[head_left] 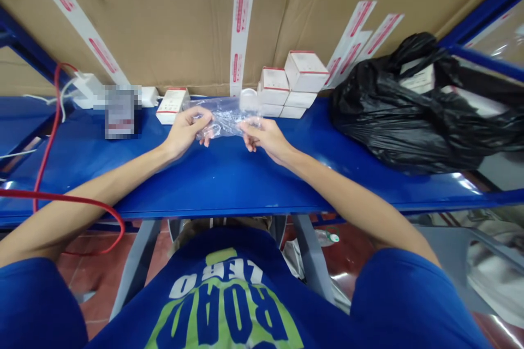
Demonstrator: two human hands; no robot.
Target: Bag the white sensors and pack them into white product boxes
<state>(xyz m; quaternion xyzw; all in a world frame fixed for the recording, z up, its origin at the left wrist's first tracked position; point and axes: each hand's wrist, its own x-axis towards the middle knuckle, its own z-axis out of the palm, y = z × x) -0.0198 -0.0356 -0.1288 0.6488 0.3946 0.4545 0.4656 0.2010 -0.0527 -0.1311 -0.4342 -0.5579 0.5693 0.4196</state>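
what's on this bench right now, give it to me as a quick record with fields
left hand: gripping a clear plastic bag
right hand: gripping the bag's other side
nearest box: white carton, just beyond the left hand
stack: white boxes with red edges, behind the bag
surface: blue metal shelf
right side: black plastic bag
left side: red cable
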